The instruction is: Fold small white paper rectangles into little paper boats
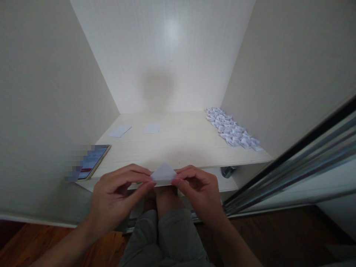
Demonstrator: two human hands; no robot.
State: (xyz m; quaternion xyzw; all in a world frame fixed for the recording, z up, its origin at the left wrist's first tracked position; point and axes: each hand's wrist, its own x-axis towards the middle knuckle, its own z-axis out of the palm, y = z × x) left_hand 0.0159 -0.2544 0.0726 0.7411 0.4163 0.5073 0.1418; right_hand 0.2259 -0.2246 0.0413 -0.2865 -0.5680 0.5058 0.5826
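A small piece of white paper [164, 172], folded to a peak at the top, is held up just in front of the shelf's front edge. My left hand [118, 193] pinches its left corner between thumb and fingers. At the right corner, my right hand [198, 191] grips it the same way. On the shelf [178, 144] behind lie a flat square of white paper [152, 128] and another white paper stack or sheet [120, 131] farther left. A long heap of small folded papers [232, 129] runs along the right side.
A phone or tablet [93, 163], partly blurred out, leans at the shelf's left front corner. Side walls enclose the shelf. Beneath it, a dark round object [228, 171] sits on a lower shelf. Metal door rails [292, 167] slant along the right.
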